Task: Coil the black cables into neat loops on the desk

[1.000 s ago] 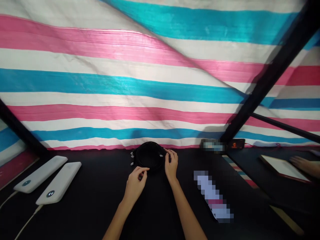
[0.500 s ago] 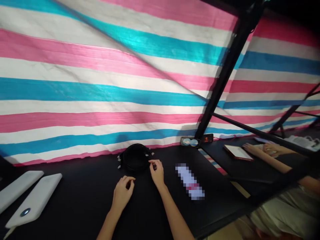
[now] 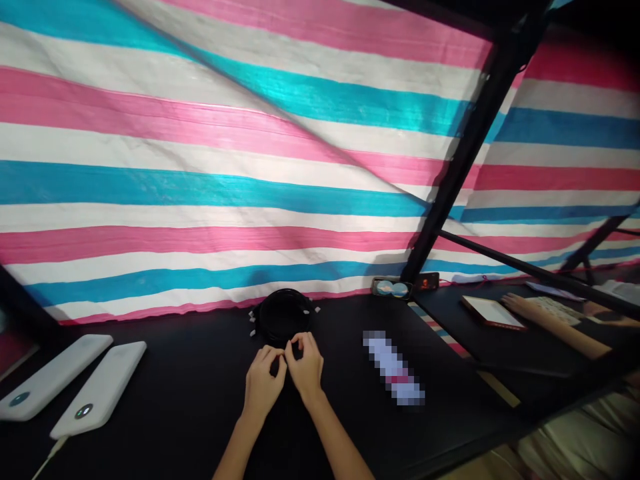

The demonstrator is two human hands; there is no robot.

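My left hand (image 3: 264, 381) is closed in a pinch over the black tabletop, thumb against fingertips. Pinched as well, my right hand (image 3: 306, 368) meets it, and the fingertips of both hands are together or nearly so. What they hold, if anything, is too small and dark to make out. Just beyond the fingers lies a coil of black cables (image 3: 265, 321) with several light-coloured plugs sticking out at its left and right. The right hand is at the near edge of the coil.
Two white power banks (image 3: 103, 387) lie at the left, one with a cable plugged in. A blurred-out pale object (image 3: 393, 367) is to the right. A case with two blue discs (image 3: 393, 288) stands by a black post (image 3: 460, 153). Further right, another person's hand (image 3: 523, 307) rests near a white-topped box (image 3: 493, 312).
My right hand has come back from the coil's right side and joined my left at the fingertips. The view has shifted slightly left. At the right, the other person's hands have moved apart.
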